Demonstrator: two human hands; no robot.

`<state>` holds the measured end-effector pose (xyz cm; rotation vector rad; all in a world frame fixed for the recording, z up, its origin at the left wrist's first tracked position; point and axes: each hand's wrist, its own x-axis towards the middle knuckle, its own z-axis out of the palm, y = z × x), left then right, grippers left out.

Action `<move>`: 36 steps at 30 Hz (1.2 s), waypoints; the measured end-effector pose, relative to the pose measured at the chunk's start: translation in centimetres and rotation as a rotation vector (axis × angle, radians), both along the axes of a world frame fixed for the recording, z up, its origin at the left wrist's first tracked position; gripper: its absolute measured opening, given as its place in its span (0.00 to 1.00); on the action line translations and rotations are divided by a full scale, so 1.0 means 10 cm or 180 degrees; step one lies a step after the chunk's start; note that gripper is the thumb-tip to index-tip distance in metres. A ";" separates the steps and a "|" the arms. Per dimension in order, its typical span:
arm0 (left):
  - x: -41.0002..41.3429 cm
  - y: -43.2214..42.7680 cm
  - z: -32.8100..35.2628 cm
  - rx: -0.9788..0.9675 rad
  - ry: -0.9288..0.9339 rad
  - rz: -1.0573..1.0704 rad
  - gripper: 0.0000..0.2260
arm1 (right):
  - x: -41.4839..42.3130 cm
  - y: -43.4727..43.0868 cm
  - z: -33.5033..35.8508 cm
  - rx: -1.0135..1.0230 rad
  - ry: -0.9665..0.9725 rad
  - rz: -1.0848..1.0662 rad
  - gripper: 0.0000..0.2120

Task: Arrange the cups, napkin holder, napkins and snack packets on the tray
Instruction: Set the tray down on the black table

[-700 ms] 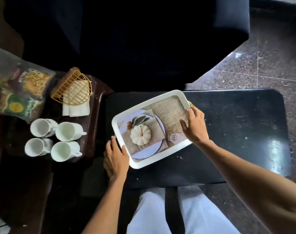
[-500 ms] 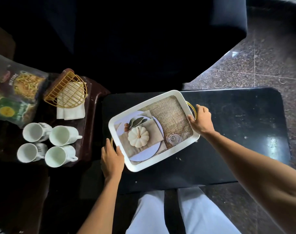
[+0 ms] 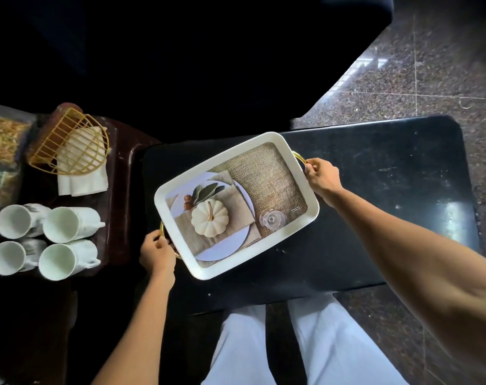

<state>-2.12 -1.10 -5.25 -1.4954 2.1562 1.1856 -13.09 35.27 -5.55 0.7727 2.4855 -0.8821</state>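
A white tray (image 3: pixel 225 159) with a printed pumpkin picture and gold handles lies tilted on the black table (image 3: pixel 375 168). My left hand (image 3: pixel 156 252) grips its near-left handle and my right hand (image 3: pixel 321 177) grips its far-right handle. Nothing stands on the tray. To the left, on a brown side table (image 3: pixel 119 173), several white cups (image 3: pixel 69 225) stand in a block. Behind them a gold wire napkin holder (image 3: pixel 69 144) lies over white napkins (image 3: pixel 82 183). Snack packets (image 3: pixel 0 151) sit at the far left edge, partly cut off.
A dark sofa (image 3: pixel 180 51) fills the space beyond both tables. Speckled stone floor (image 3: pixel 430 65) shows at the right. My white-trousered legs (image 3: pixel 314 345) are below the black table's near edge.
Both hands have shifted from the tray's rim outward onto its gold handles and curled round them. The tray has turned slightly and slid a little to the right.
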 end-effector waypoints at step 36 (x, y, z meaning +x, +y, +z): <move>-0.26 1.79 -0.14 0.0114 0.0027 -0.0801 0.12 | 0.95 2.07 0.10 -0.0218 -0.0320 -0.1330 0.14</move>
